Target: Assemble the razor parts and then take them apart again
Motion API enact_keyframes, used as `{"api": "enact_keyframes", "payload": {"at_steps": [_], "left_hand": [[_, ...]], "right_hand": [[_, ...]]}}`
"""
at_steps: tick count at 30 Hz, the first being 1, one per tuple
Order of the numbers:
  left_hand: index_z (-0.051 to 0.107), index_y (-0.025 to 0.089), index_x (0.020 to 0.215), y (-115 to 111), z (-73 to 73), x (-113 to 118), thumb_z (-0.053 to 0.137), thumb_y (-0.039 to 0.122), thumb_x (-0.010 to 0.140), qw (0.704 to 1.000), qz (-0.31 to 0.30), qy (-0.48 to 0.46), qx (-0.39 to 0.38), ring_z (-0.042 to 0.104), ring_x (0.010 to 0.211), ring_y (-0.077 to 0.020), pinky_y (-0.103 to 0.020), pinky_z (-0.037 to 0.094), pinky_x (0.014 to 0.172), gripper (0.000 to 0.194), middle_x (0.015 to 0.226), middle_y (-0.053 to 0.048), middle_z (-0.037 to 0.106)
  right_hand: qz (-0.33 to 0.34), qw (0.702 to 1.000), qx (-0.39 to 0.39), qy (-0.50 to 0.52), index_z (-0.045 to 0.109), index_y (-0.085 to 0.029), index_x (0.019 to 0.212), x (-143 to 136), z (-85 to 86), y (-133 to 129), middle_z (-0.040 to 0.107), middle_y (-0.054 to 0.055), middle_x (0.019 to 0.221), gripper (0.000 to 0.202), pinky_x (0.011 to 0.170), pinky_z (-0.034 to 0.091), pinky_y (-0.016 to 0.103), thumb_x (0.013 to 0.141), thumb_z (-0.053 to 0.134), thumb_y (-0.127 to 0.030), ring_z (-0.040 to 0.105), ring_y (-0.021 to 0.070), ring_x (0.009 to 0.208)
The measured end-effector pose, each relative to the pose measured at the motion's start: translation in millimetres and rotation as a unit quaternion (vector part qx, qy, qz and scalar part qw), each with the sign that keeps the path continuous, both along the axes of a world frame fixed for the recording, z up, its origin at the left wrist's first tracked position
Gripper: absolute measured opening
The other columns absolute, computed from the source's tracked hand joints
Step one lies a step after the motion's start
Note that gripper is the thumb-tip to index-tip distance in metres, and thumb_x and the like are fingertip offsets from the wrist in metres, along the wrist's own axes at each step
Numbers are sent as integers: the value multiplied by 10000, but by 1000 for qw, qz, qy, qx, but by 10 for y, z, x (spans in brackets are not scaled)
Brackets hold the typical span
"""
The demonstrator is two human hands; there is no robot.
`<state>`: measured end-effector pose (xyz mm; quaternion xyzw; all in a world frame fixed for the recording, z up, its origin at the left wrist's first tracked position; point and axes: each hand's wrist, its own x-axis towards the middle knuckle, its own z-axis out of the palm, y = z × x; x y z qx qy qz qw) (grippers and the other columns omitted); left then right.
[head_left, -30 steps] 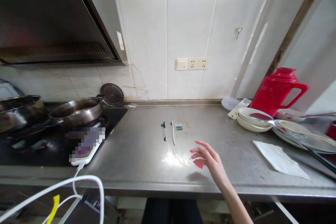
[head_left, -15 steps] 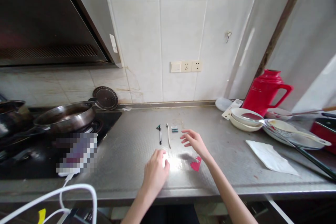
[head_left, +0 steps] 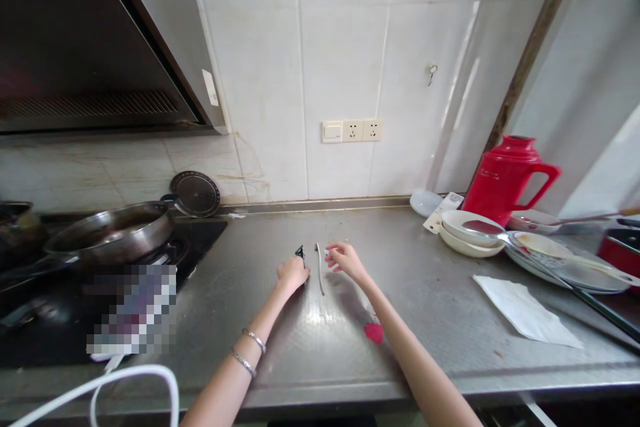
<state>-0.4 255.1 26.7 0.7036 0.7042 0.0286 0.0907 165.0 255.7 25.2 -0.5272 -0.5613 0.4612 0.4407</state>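
Note:
My left hand (head_left: 293,272) is closed around the handle of a small razor (head_left: 300,252); the dark green head shows beyond the fingers and the rest is mostly covered. To its right lies a thin, pale, slightly curved stick (head_left: 321,273) with a dark tip. My right hand (head_left: 346,260) hovers with fingers apart at the place of two small batteries, which it now largely hides. Below my right wrist, partly behind the forearm, a red paper-like piece (head_left: 373,332) lies on the steel counter (head_left: 320,353).
On the left, a steel pan (head_left: 113,233) stands on the black stove (head_left: 200,247), near a blurred device (head_left: 133,310) with a white cable (head_left: 165,373). At right are a red thermos (head_left: 503,180), stacked bowls (head_left: 473,247), plates with utensils and a white napkin (head_left: 525,310).
My left hand has moved forward and closed on the razor. My right hand has shifted left, over the batteries. The view has turned slightly.

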Motion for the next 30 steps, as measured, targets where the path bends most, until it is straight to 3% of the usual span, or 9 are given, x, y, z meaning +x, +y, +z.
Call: {"api": "enact_keyframes", "payload": {"at_steps": [7, 10, 13, 17, 20, 23, 27, 30], "left_hand": [[641, 132, 859, 109, -118, -76, 433, 344, 817, 997, -15, -69, 41, 625, 880, -267, -317, 423, 702, 300, 923, -193, 660], [607, 141, 770, 186, -50, -85, 397, 366, 837, 980, -75, -161, 89, 620, 745, -221, -285, 400, 637, 315, 786, -135, 660], [557, 154, 710, 267, 49, -83, 380, 396, 843, 943, -146, -276, 110, 560, 593, -156, -245, 371, 564, 327, 623, -46, 599], [510, 156, 686, 327, 61, -75, 392, 439, 828, 886, -177, -425, 55, 464, 464, -108, -218, 350, 479, 338, 502, 29, 481], [509, 151, 690, 307, 8, -76, 430, 476, 805, 860, -181, -476, 25, 463, 451, -98, -214, 364, 463, 354, 500, 34, 475], [526, 141, 683, 248, 23, -121, 476, 515, 766, 857, -191, -477, -36, 493, 449, -105, -216, 384, 451, 386, 497, 24, 496], [584, 111, 693, 215, 169, -331, 510, 566, 718, 848, -188, -467, -164, 550, 482, -128, -220, 399, 426, 462, 616, -48, 608], [605, 99, 675, 278, 248, -572, 518, 571, 705, 852, -118, -496, -119, 540, 451, -120, -211, 386, 399, 481, 607, -62, 616]], "right_hand": [[-9, 1000, 13, -5, 604, -106, 908, -91, -77, 183, 645, 56, 714, 236, 407, 435, 185, 750, 464, -211, 592, 118, 525], [-33, 999, 36, 5, 613, -106, 888, -157, -62, 268, 653, 86, 820, 235, 429, 444, 191, 769, 480, -259, 598, 121, 566], [-27, 997, 30, 65, 620, -112, 866, -231, -2, 331, 642, 105, 924, 297, 489, 458, 198, 798, 473, -361, 603, 126, 646], [29, 981, -13, 192, 630, -118, 869, -338, 80, 335, 629, 106, 961, 455, 568, 456, 204, 780, 466, -532, 593, 126, 721], [38, 968, -30, 248, 637, -121, 847, -421, 73, 301, 632, 87, 874, 513, 566, 438, 204, 722, 506, -601, 567, 109, 670], [22, 964, -37, 264, 626, -120, 787, -508, 11, 274, 608, 41, 721, 503, 498, 392, 186, 691, 541, -606, 520, 83, 561], [24, 954, -65, 290, 562, -139, 737, -619, -69, 254, 553, -4, 586, 422, 421, 344, 180, 732, 528, -560, 482, 78, 464], [30, 933, -127, 337, 490, -175, 748, -686, -109, 247, 488, -42, 492, 324, 387, 332, 171, 812, 459, -491, 452, 77, 404]]}}
